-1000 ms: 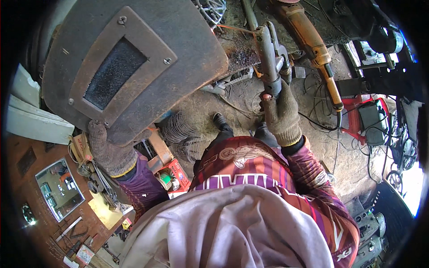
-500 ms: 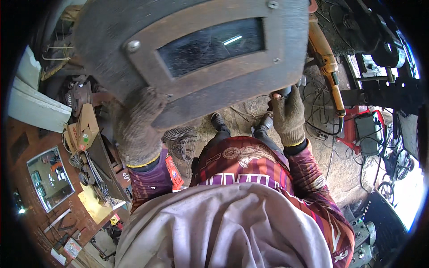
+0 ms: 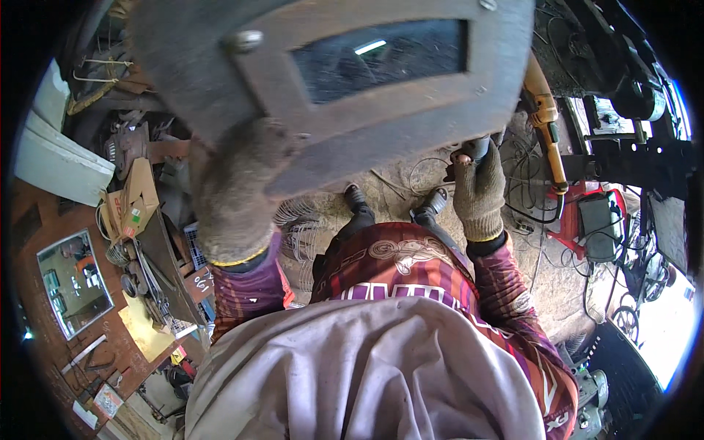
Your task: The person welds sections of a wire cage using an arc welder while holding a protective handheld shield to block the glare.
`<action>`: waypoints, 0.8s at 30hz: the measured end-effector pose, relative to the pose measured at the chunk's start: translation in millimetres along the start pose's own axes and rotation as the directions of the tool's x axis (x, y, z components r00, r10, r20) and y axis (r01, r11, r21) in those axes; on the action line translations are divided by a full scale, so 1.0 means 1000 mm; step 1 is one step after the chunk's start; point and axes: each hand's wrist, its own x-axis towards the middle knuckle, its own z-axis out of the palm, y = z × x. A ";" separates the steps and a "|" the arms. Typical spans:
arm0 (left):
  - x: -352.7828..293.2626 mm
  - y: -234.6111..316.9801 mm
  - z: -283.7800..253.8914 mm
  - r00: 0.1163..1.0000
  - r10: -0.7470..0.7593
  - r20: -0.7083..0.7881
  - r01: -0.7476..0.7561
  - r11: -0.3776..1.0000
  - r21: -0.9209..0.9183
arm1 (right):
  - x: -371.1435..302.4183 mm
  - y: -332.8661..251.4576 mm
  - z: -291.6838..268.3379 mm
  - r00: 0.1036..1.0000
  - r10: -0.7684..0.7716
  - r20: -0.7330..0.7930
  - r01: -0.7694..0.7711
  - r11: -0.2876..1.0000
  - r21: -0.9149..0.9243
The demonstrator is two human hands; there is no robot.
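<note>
A grey welding shield [image 3: 381, 110] with a dark rectangular window [image 3: 385, 60] fills the upper middle. My left hand [image 3: 242, 187], in a worn brown knit glove, is closed on the shield's lower left edge; it is slightly blurred. Just below the shield's right corner, my right hand [image 3: 480, 187], gloved alike with a bare fingertip showing, is wrapped round a dark cylindrical handle [image 3: 477, 149]. The rest of that handle is hidden behind the shield, so its kind does not show.
A yellow-orange power tool [image 3: 544, 121] with a black cable hangs right of the shield. Beyond it stands a red and grey machine [image 3: 601, 224] among loose cables. At left, a brown worktop [image 3: 29, 242] bears a mirror-like pane [image 3: 75, 284], a cardboard box [image 3: 133, 202] and hand tools.
The shield has shifted right and slightly up, with my left hand moving along. My right hand has stayed nearly in place, still round the handle.
</note>
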 end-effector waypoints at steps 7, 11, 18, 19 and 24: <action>0.017 0.070 -0.038 0.954 0.284 -0.092 -0.257 0.939 0.229 | -0.001 0.002 -0.004 1.000 -0.013 -0.020 0.011 0.994 -0.108; 0.019 0.077 -0.040 0.961 0.229 0.158 -0.238 0.970 0.045 | -0.002 0.007 -0.002 0.999 -0.042 -0.027 0.038 0.991 -0.127; 0.019 0.056 -0.047 0.968 0.249 -0.036 -0.220 0.907 0.359 | 0.003 0.007 0.001 0.997 -0.065 -0.042 0.056 0.983 -0.175; 0.022 0.053 -0.043 0.965 0.218 -0.144 -0.174 0.949 0.264 | 0.003 0.008 0.002 0.997 -0.069 -0.040 0.061 0.982 -0.178; 0.012 0.051 0.012 0.974 0.076 -0.212 -0.042 0.986 0.161 | 0.005 0.009 0.005 0.997 -0.064 -0.035 0.058 0.989 -0.135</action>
